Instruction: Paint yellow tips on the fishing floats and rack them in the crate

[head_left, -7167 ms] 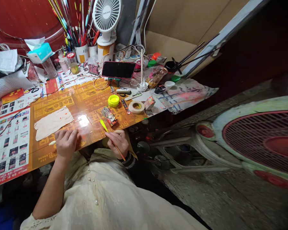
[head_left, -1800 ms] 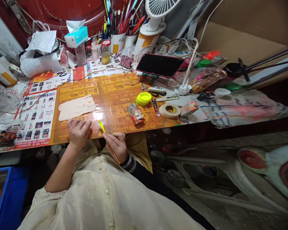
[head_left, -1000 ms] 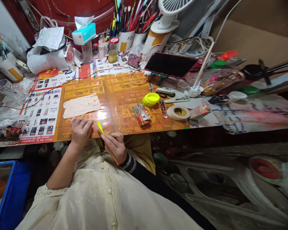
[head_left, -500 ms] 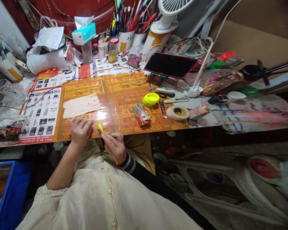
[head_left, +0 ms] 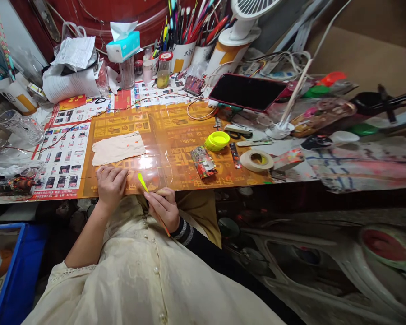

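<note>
My left hand (head_left: pixel 111 186) lies at the table's front edge with its fingers curled together. A thin dark line runs toward it from the left; whether the fingers hold it is hidden. To the right, my right hand (head_left: pixel 164 210) is closed around a slim stick with a bright yellow tip (head_left: pixel 142 182). The tip points up and left, over the table edge, and an orange end shows below the hand. Beyond my left hand, an off-white cloth (head_left: pixel 118 148) with small orange spots lies flat. An open jar of yellow paint (head_left: pixel 217 141) stands farther right.
A paint-smeared block (head_left: pixel 203 162) and a roll of masking tape (head_left: pixel 256 160) lie right of the middle. Behind them, a phone (head_left: pixel 246 92) is propped up. Brush pots, a tissue box (head_left: pixel 123 46) and a fan (head_left: pixel 246 22) line the back. At left sits a paint-stained tool (head_left: pixel 11 186).
The whole view has shifted slightly, so most table things appear a little farther right. Both hands keep nearly the same pose, and the yellow-tipped stick stays in my right hand.
</note>
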Action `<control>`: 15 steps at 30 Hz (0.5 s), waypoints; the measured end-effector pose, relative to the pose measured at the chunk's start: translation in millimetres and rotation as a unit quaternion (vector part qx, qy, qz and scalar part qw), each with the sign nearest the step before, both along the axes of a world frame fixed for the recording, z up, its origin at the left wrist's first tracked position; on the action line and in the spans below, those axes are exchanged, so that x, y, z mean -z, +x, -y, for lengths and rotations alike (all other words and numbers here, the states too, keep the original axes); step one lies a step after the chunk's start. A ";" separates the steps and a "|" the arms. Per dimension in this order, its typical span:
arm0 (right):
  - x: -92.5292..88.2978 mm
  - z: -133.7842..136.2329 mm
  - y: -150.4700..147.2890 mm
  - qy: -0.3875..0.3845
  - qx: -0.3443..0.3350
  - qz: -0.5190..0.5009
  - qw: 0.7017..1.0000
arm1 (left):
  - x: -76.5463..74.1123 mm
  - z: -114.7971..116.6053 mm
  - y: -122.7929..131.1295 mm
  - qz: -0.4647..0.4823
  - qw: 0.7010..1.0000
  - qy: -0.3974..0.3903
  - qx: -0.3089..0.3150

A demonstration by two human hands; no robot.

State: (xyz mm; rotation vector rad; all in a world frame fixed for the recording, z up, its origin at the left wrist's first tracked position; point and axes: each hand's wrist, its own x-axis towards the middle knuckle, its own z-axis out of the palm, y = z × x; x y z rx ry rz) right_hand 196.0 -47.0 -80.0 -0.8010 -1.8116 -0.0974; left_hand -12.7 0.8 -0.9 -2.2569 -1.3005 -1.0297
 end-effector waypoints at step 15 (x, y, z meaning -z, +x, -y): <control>-2.9 -4.4 -21.0 0.009 0.011 0.011 1.000 | 0.4 6.6 -3.7 -0.004 1.000 -0.007 -0.018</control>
